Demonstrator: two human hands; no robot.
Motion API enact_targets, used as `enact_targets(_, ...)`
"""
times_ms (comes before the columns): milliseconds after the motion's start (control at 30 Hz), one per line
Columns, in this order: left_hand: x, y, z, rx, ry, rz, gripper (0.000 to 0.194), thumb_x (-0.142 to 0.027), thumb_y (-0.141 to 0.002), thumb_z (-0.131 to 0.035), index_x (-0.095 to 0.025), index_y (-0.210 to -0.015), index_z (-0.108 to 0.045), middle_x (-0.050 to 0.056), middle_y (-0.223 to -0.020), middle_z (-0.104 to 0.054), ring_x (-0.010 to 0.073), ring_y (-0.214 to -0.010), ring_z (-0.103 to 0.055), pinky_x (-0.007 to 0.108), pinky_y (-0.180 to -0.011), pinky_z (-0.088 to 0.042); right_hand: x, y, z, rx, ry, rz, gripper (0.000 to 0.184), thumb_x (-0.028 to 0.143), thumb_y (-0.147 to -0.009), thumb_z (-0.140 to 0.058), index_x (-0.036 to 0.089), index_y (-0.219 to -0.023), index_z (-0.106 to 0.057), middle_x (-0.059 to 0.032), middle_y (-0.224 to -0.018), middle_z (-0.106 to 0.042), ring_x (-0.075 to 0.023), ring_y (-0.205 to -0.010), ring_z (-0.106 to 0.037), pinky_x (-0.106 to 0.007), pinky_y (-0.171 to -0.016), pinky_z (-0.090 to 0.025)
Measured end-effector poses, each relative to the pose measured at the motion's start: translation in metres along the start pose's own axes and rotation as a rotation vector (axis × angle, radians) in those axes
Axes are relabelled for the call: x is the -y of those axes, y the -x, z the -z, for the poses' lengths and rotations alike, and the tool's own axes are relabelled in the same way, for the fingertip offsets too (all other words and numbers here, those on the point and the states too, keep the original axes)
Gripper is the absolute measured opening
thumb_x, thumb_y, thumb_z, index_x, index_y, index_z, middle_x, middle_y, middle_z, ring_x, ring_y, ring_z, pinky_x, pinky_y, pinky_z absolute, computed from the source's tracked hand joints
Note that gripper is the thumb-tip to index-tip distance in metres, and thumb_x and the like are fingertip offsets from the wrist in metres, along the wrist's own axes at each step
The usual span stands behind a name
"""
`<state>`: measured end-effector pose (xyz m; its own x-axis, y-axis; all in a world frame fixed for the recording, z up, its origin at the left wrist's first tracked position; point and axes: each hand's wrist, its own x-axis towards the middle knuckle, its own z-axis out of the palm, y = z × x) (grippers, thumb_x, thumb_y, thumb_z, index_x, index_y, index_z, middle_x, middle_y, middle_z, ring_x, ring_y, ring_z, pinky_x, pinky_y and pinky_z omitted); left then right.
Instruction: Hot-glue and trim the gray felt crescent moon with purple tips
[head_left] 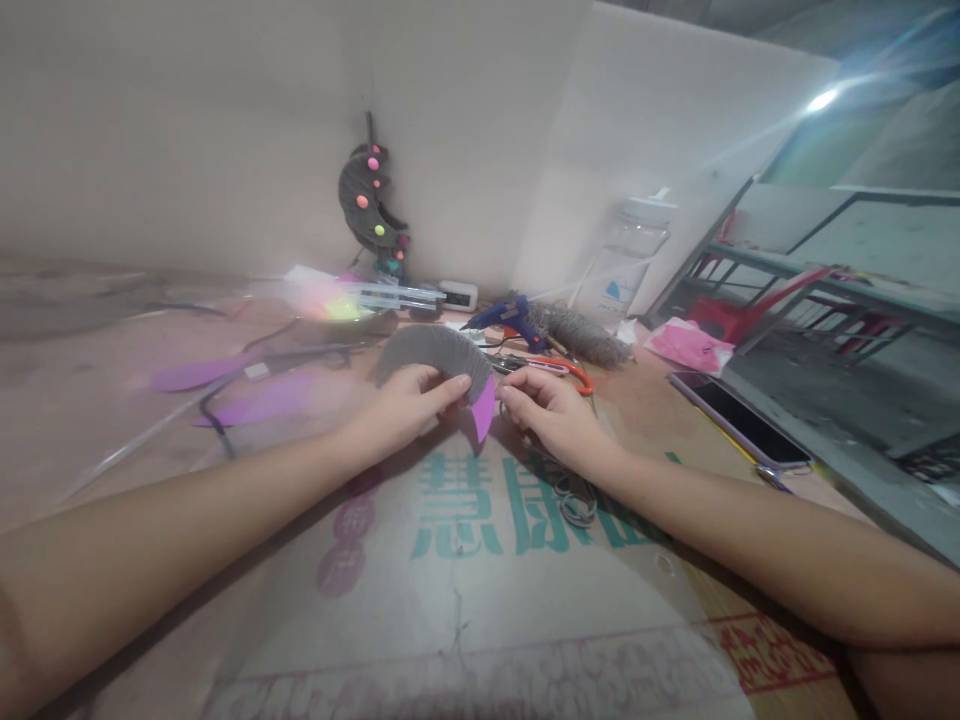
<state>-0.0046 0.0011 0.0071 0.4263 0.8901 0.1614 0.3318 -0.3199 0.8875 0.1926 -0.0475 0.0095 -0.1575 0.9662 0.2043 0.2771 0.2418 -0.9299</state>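
My left hand (412,408) grips a curved crescent (435,352) wound in grey yarn, its thumb on the front face. At the crescent's right end a bare purple tip (484,408) sticks out, pointing down. Close to that tip, my right hand (551,410) pinches what looks like the grey yarn, fingertips pressed together. Loose grey yarn (577,503) trails in loops on the printed sheet below my right hand. Behind my hands lie scissors (577,376) with orange handles, partly hidden.
A blue glue gun (517,318) and a grey yarn bundle (585,335) lie behind. A decorated dark crescent (367,200) hangs on the wall. Purple pieces (199,374) lie left; a phone (742,418), pink packet (690,345) and clear bottle (630,255) are right.
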Motion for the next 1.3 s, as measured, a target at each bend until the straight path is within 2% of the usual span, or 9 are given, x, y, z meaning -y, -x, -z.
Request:
enact_targets(267, 0.001, 0.001, 0.002, 0.045, 0.008, -0.031, 0.044, -0.055, -0.084, -0.057, -0.014, -0.07, -0.065, 0.001, -0.06, -0.059, 0.0125, -0.055, -0.052, 0.022, -0.051, -0.04, -0.006, -0.002, 0.001, 0.005, 0.116, 0.047, 0.025, 0.039, -0.084, -0.064, 0.019, -0.098, -0.059, 0.003, -0.075, -0.057, -0.0093, -0.056, -0.048, -0.023, -0.051, -0.039)
enact_targets(367, -0.001, 0.002, 0.002, 0.033, -0.032, -0.086, 0.042, -0.052, -0.083, -0.058, -0.014, -0.068, -0.066, 0.001, -0.062, -0.06, 0.013, -0.057, -0.054, 0.022, -0.053, -0.043, -0.006, -0.001, 0.0, 0.011, 0.21, 0.038, 0.022, 0.038, -0.082, -0.066, 0.019, -0.089, -0.058, 0.003, -0.07, -0.057, -0.011, -0.059, -0.05, -0.024, -0.053, -0.04)
enact_targets(467, 0.001, 0.003, 0.0, 0.068, 0.015, -0.087, 0.04, -0.052, -0.084, -0.057, -0.014, -0.079, -0.069, 0.004, -0.071, -0.066, 0.0147, -0.064, -0.058, 0.023, -0.058, -0.046, -0.004, 0.002, -0.002, 0.015, 0.241, 0.036, 0.017, 0.035, -0.084, -0.062, 0.02, -0.087, -0.054, 0.0046, -0.064, -0.055, -0.0113, -0.054, -0.05, -0.024, -0.05, -0.039)
enact_targets(600, 0.001, 0.004, -0.002, 0.046, 0.086, -0.09, 0.033, -0.046, -0.083, -0.059, -0.016, -0.095, -0.068, 0.005, -0.085, -0.07, 0.0177, -0.074, -0.061, 0.025, -0.065, -0.048, 0.0, 0.004, 0.005, -0.054, 0.453, 0.252, 0.005, 0.023, -0.083, -0.058, 0.021, -0.084, -0.053, 0.002, -0.07, -0.057, -0.0129, -0.062, -0.053, -0.025, -0.058, -0.042)
enact_targets(767, -0.004, 0.006, 0.0, 0.039, 0.078, -0.256, 0.03, -0.046, -0.08, -0.061, -0.017, -0.078, -0.066, 0.005, -0.078, -0.067, 0.0212, -0.081, -0.061, 0.028, -0.075, -0.049, -0.004, -0.001, 0.027, -0.105, 0.85, 0.471, 0.007, 0.016, -0.077, -0.057, 0.022, -0.078, -0.053, -0.0007, -0.072, -0.058, -0.0151, -0.066, -0.051, -0.027, -0.063, -0.038)
enact_targets(900, -0.001, 0.003, 0.0, 0.016, 0.095, -0.079, 0.041, -0.055, -0.083, -0.057, -0.017, -0.069, -0.061, 0.002, -0.063, -0.06, 0.0162, -0.062, -0.054, 0.024, -0.056, -0.042, -0.007, -0.003, 0.028, -0.07, 0.974, 0.492, 0.008, 0.014, -0.076, -0.058, 0.021, -0.078, -0.055, -0.0019, -0.073, -0.059, -0.0167, -0.068, -0.052, -0.028, -0.064, -0.037)
enact_targets(1000, 0.006, -0.001, -0.002, -0.088, 0.199, 0.007, 0.036, -0.052, -0.082, -0.061, -0.016, -0.077, -0.061, -0.002, -0.06, -0.057, 0.012, -0.054, -0.049, 0.022, -0.049, -0.037, -0.002, -0.003, 0.025, 0.006, 0.994, 0.559, 0.009, 0.028, -0.084, -0.061, 0.02, -0.085, -0.057, -0.0048, -0.077, -0.061, -0.0188, -0.071, -0.054, -0.03, -0.066, -0.038)
enact_targets(1133, 0.013, -0.007, -0.005, -0.122, 0.388, 0.024, 0.041, -0.054, -0.082, -0.06, -0.014, -0.094, -0.058, -0.002, -0.065, -0.058, 0.0107, -0.052, -0.05, 0.022, -0.049, -0.042, 0.005, -0.012, 0.037, -0.094, 0.942, 0.443, 0.017, 0.036, -0.089, -0.057, 0.019, -0.087, -0.055, -0.0064, -0.083, -0.063, -0.0193, -0.074, -0.057, -0.031, -0.068, -0.041)
enact_targets(1300, 0.015, -0.008, -0.005, -0.106, 0.365, 0.06, 0.043, -0.051, -0.08, -0.063, -0.012, -0.098, -0.056, 0.002, -0.071, -0.064, 0.0133, -0.056, -0.059, 0.026, -0.055, -0.049, -0.012, -0.045, 0.075, -0.278, 0.852, 0.183, 0.022, 0.032, -0.087, -0.059, 0.016, -0.103, -0.058, -0.0086, -0.098, -0.066, -0.0215, -0.087, -0.062, -0.034, -0.078, -0.048)
